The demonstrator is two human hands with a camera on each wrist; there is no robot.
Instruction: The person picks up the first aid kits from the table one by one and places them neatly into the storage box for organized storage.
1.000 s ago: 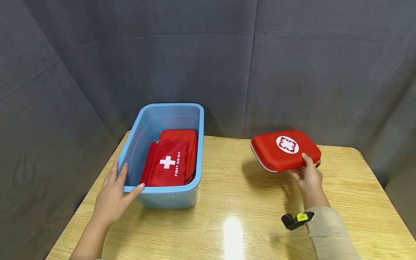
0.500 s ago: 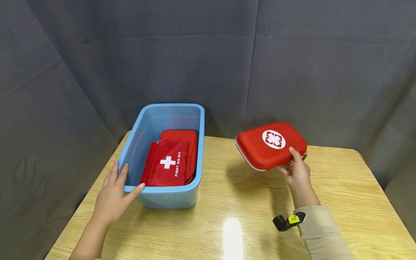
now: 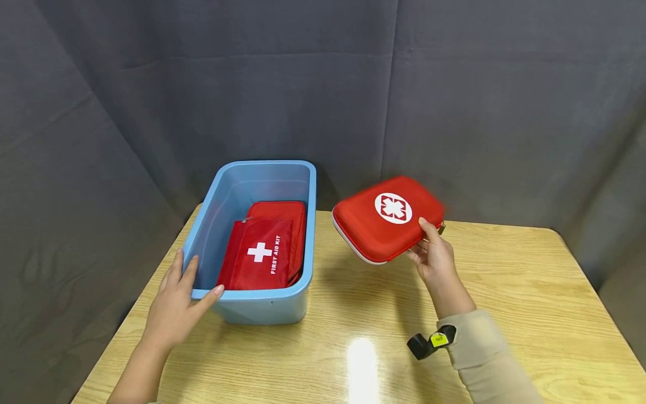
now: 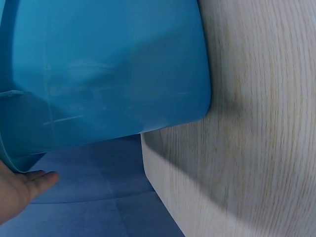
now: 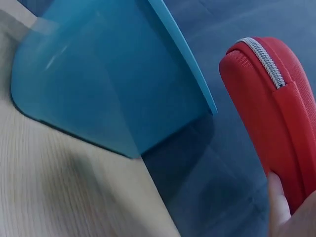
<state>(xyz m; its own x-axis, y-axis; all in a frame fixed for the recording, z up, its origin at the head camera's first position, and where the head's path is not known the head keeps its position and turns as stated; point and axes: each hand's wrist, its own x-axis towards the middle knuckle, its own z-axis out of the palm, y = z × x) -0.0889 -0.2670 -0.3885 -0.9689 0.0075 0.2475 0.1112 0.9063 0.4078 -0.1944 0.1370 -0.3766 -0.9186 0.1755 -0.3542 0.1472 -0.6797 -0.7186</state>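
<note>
A red zippered first aid case [image 3: 363,227] with a white round emblem is held in the air by my right hand [image 3: 438,262], thumb on top and fingers underneath at its right end. Its silver zipper [image 5: 264,61] shows in the right wrist view. The case hangs to the right of a blue plastic bin [image 3: 312,224]. My left hand [image 3: 171,308] rests on the bin's near-left corner, fingers spread along the rim. Inside the bin lies a red pouch [image 3: 257,272] printed FIRST AID KIT with a white cross, partly covering another red case [image 3: 277,209].
The bin stands at the left of a wooden table [image 3: 525,292]. Dark grey curtains [image 3: 479,112] hang behind and at both sides of it. A black wrist camera [image 3: 429,341] juts from my right sleeve [image 3: 479,342].
My right hand has carried the red first aid case leftward and slightly up, closer to the bin. The left hand stays on the rim.
</note>
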